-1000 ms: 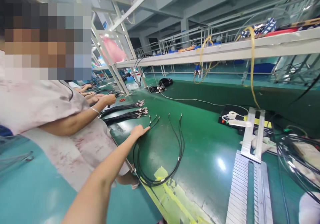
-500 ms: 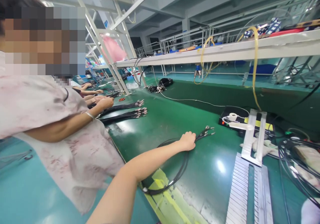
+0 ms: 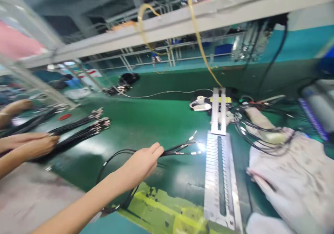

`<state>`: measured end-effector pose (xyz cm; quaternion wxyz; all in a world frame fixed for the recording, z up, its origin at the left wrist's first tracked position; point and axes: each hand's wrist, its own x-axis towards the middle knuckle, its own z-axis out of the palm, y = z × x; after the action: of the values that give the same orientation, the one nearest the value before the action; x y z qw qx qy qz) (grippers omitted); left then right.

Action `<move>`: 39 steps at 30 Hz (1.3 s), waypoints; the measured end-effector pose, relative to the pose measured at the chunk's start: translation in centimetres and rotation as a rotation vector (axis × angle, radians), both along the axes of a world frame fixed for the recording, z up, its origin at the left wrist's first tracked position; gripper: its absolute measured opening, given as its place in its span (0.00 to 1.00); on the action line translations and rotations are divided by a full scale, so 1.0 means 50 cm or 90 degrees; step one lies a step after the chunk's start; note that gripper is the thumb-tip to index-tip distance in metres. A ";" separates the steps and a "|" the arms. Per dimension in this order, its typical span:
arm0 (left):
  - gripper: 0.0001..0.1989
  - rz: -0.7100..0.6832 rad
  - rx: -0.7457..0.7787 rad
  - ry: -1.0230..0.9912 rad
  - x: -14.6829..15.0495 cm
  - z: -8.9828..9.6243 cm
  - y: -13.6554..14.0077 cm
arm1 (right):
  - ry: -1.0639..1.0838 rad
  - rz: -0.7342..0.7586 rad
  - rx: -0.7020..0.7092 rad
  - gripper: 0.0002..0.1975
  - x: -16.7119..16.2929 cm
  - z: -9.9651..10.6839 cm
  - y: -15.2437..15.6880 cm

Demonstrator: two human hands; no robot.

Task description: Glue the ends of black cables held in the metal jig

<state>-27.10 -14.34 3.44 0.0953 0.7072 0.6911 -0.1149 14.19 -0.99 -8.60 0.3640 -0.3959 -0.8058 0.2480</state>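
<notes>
My left hand (image 3: 143, 161) reaches in from the lower left, closed round a small bunch of thin black cables (image 3: 173, 150). Their metal-tipped ends fan out to the right of my fingers, just above the table and short of a slotted metal fixture (image 3: 212, 171). Behind my wrist the same cables curve back in a loose loop that hangs near the table's front edge. No right hand that I can tell as mine shows. Pale, pinkish cloth (image 3: 289, 182) fills the lower right; whether a hand is in it, I cannot tell.
At the left, a co-worker's hands (image 3: 44, 145) rest by bundles of black cables (image 3: 86, 131). Coiled black cables (image 3: 242, 126) lie right of the fixture. Yellow tape (image 3: 156, 202) covers part of the green table (image 3: 146, 119). A yellow hose (image 3: 199, 41) hangs from the shelf (image 3: 104, 41).
The view has swung right and lower, bringing the fixture nearer the middle and more of the pale cloth into sight. My left hand still grips the cables, their tips now nearer the fixture.
</notes>
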 end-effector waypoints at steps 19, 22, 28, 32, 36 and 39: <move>0.17 -0.188 0.189 -0.254 0.094 -0.183 0.180 | -0.155 0.001 -0.115 0.21 -0.122 0.040 0.042; 0.17 -0.204 0.195 -0.263 0.118 -0.203 0.196 | -0.177 -0.023 -0.101 0.26 -0.193 0.036 0.095; 0.18 -0.219 0.184 -0.331 0.093 -0.183 0.190 | -0.205 -0.065 -0.121 0.28 -0.234 0.027 0.145; 0.16 -0.200 0.143 -0.387 0.085 -0.179 0.181 | -0.200 -0.039 -0.107 0.27 -0.213 0.031 0.126; 0.14 -0.178 0.092 -0.442 0.094 -0.190 0.184 | -0.196 -0.016 -0.086 0.24 -0.200 0.031 0.102; 0.14 -0.159 0.057 -0.477 0.098 -0.187 0.186 | -0.183 0.003 -0.077 0.23 -0.188 0.024 0.087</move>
<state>-22.22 -5.06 -5.92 0.2954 0.7822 0.5213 0.1707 4.80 3.36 -7.42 0.2196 -0.4467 -0.8342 0.2376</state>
